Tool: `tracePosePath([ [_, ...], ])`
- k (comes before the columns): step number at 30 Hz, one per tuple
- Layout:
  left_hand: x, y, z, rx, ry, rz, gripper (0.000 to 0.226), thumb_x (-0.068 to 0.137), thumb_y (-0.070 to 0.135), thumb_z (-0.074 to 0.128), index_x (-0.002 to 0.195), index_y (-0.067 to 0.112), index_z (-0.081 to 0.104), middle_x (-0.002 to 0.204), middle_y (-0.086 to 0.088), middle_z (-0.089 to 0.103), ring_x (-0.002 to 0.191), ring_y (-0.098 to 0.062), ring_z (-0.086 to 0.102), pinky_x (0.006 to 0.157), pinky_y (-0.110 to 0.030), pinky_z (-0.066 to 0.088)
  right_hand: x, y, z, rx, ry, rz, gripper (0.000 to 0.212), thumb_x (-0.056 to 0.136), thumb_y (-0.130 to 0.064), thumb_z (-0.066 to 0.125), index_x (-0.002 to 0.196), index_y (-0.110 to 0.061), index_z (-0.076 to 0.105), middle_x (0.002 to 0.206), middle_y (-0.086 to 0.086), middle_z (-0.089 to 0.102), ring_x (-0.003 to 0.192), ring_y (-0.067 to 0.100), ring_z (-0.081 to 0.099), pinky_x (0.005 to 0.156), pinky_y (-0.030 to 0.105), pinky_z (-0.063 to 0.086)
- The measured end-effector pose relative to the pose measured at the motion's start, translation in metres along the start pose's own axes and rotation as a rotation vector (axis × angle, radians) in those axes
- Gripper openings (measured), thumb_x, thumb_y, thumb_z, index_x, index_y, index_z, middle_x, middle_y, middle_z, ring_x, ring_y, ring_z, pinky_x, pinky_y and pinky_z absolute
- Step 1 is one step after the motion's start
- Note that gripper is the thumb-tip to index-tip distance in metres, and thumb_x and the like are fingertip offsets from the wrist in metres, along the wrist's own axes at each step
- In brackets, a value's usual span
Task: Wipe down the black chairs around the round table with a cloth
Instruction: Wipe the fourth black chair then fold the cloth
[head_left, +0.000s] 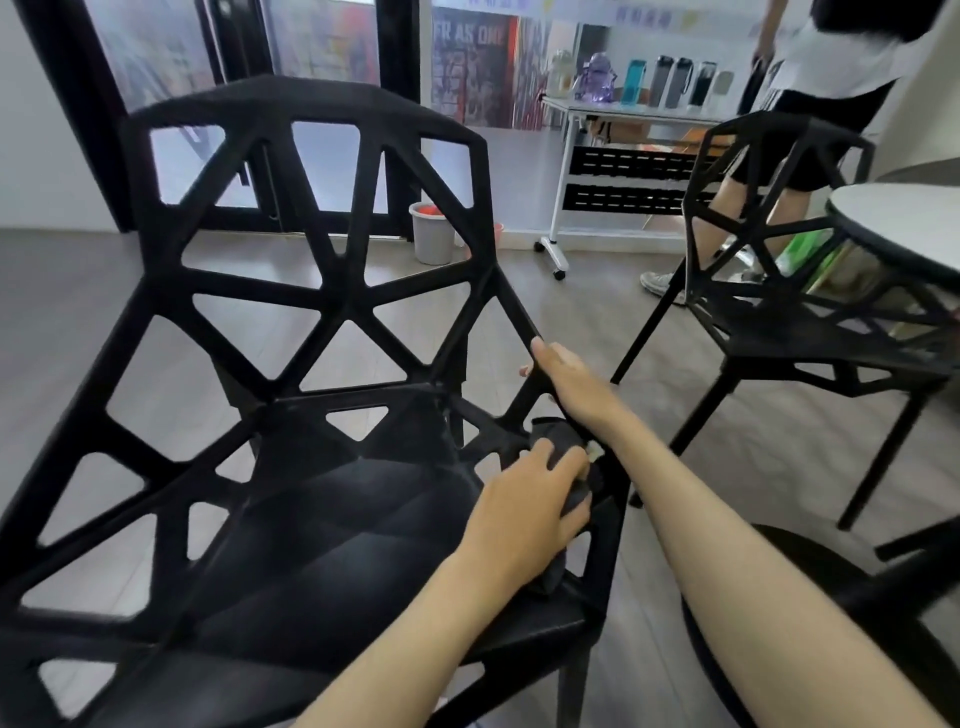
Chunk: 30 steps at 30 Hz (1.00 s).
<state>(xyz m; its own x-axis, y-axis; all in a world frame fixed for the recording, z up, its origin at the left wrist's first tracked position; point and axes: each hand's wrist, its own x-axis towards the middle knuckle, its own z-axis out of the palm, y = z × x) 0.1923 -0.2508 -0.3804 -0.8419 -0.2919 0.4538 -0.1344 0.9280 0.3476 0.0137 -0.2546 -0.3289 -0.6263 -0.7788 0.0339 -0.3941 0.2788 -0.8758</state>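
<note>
Here the left hand (524, 499) presses a dark cloth (563, 470) onto the right side of the near black chair (291, 332), fingers curled over the bunched fabric at the seat's edge. The right hand (563, 371) grips the chair's slanted side strut just above, fingers wrapped behind the bar. A second black chair (779, 244) stands to the right, tucked against the round surface (904, 218). A grey bucket (431, 234) sits on the floor behind, and another person (810, 78) stands beyond the second chair.
</note>
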Motion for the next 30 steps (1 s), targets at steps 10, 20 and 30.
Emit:
tracePosePath([
  [10,0.024,-0.051,0.003,0.063,-0.035,-0.197,0.031,0.101,0.054,0.048,0.112,0.025,0.046,0.099,0.005,0.054,0.084,-0.024,0.064,0.061,-0.035,0.04,0.008,0.02,0.002,-0.086,0.065,-0.036,0.046,0.105,-0.061,0.034,0.114,-0.024,0.06,0.113,0.006,0.072,0.107,0.018,0.065,0.091,0.027,0.045],
  [20,0.031,-0.061,0.004,-0.078,-0.078,-0.481,0.036,0.109,0.03,0.026,0.126,0.005,0.046,0.123,-0.014,0.046,0.103,-0.035,0.055,0.075,-0.037,0.04,0.0,0.014,-0.001,-0.13,0.02,-0.046,0.048,0.109,-0.051,0.034,0.123,-0.015,0.063,0.12,0.008,0.069,0.114,0.023,0.062,0.098,0.04,0.043],
  [30,0.017,-0.025,0.003,0.244,-0.189,-0.392,0.083,0.1,0.07,0.041,0.161,0.017,0.022,0.141,-0.005,0.047,0.143,-0.036,0.036,0.091,-0.044,0.052,0.002,0.017,0.001,-0.088,0.046,-0.076,0.043,0.109,-0.048,0.037,0.124,-0.02,0.066,0.118,0.0,0.069,0.113,0.018,0.062,0.09,0.027,0.044],
])
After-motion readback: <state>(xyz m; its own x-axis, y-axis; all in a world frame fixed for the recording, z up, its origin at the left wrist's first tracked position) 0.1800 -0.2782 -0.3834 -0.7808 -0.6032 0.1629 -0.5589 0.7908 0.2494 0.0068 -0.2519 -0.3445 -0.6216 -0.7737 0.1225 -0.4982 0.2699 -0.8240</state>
